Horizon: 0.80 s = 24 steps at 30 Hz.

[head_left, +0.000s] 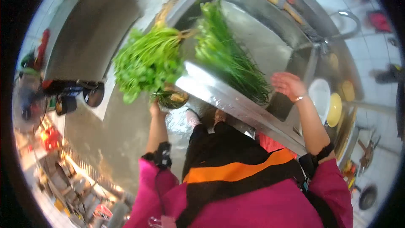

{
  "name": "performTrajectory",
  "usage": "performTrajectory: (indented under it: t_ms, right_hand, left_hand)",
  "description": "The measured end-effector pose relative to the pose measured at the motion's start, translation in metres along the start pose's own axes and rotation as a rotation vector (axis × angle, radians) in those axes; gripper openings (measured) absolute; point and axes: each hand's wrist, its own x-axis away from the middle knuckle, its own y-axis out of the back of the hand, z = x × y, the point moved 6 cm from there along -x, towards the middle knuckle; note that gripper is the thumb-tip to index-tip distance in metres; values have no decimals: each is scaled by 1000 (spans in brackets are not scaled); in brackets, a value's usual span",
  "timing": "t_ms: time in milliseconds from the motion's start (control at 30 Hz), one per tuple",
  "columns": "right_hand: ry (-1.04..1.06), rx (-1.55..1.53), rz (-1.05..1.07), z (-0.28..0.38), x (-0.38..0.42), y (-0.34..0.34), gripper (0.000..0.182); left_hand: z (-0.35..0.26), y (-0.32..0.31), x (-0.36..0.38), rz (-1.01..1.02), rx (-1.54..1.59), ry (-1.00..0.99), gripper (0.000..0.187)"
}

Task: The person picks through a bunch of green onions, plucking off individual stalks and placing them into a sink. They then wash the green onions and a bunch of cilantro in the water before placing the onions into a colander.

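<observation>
My left hand (155, 108) grips the near edge of a small dark round bowl (184, 103), which holds some greens and pale brownish pieces. Just beyond that bowl spreads a large bunch of leafy greens (145, 61), its stems pointing right toward the sink edge. A bundle of long thin green stalks like chives (228, 52) lies in the metal sink (242, 120), slightly blurred. To the right of the stalk tips, my right hand (289, 85) is raised over the sink with fingers apart and nothing in it.
A brush with a wooden handle (284, 5) rests on the sink's far ledge. White (319, 99) and yellow (334, 109) bowls stand to the right. Leftward are a steel counter (90, 29) and a dark pot (93, 95). Wet floor (109, 139) lies left of my feet.
</observation>
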Motion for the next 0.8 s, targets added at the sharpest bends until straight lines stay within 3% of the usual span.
performTrajectory:
  t_ms: [67, 133, 200, 267, 333, 400, 500, 567, 600, 667, 700, 733, 767, 800]
  right_hand:
    - [32, 104, -73, 6, -6, 2, 24]
    - [58, 117, -101, 11, -20, 9, 24]
    - [72, 115, -122, 10, -36, 16, 25]
    - [61, 137, -126, 14, -61, 19, 27]
    - [93, 175, -171, 21, -96, 14, 25]
    - [202, 341, -192, 38, -137, -1, 22]
    - [611, 697, -292, 72, -207, -45, 24]
    - [760, 499, -249, 89, -246, -77, 33]
    - [722, 605, -278, 96, -260, -94, 35]
    - [660, 702, -302, 99, -277, -110, 38]
    - [643, 819, -206, 95, -287, -118, 39]
    - [619, 934, -102, 87, -293, -124, 41]
    - [554, 761, 16, 81, -297, -117, 39]
    - [404, 588, 58, 79, -284, -103, 27]
  left_hand:
    - [6, -6, 1, -87, -250, 42, 45]
    - [-6, -26, 33, 202, -667, -81, 41]
    - [-19, -26, 47, 404, -1124, -489, 30]
    - [-40, -43, 115, 612, -1288, -365, 16]
    - [-65, -80, 189, 858, -1104, -201, 10]
    - [-80, -122, 230, 1038, -1082, -269, 8]
    - [-79, -214, 258, 1078, -1229, -887, 6]
    - [-48, -277, 255, 1132, -1295, -1216, 16]
    - [-26, -301, 242, 1161, -1348, -1333, 24]
    - [20, -331, 209, 1066, -1760, -1653, 44]
    - [29, -337, 199, 1070, -1772, -1635, 44]
    - [45, -336, 186, 1110, -2001, -1562, 50]
    - [59, -330, 175, 1151, -2225, -1465, 56]
    - [60, -323, 172, 1161, -2226, -1435, 56]
